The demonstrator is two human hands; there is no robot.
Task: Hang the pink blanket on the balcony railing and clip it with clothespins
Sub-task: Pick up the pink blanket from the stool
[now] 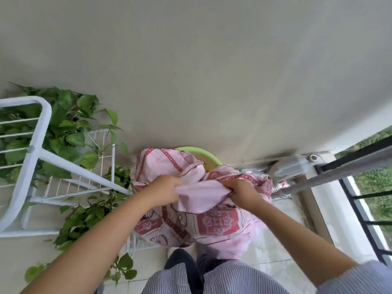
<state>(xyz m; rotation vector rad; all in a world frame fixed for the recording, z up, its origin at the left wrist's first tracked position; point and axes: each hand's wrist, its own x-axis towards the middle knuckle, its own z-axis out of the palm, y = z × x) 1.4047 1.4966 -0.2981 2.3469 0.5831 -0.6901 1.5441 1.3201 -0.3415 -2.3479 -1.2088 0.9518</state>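
The pink blanket (214,221), with red patterned squares and bands, hangs bunched in front of me over a green basin (203,154) by the wall. My left hand (163,189) grips a fold of the blanket on its left side. A little to the right, my right hand (240,190) grips another fold. The balcony railing (331,177), a grey metal bar with black bars below it, runs along the right. No clothespins are in sight.
A white metal drying rack (40,153) stands at the left among leafy green plants (70,132). A white wire shelf (101,166) stands next to the blanket. A beige wall (191,71) fills the view ahead. Grey containers (290,166) lie near the railing's end.
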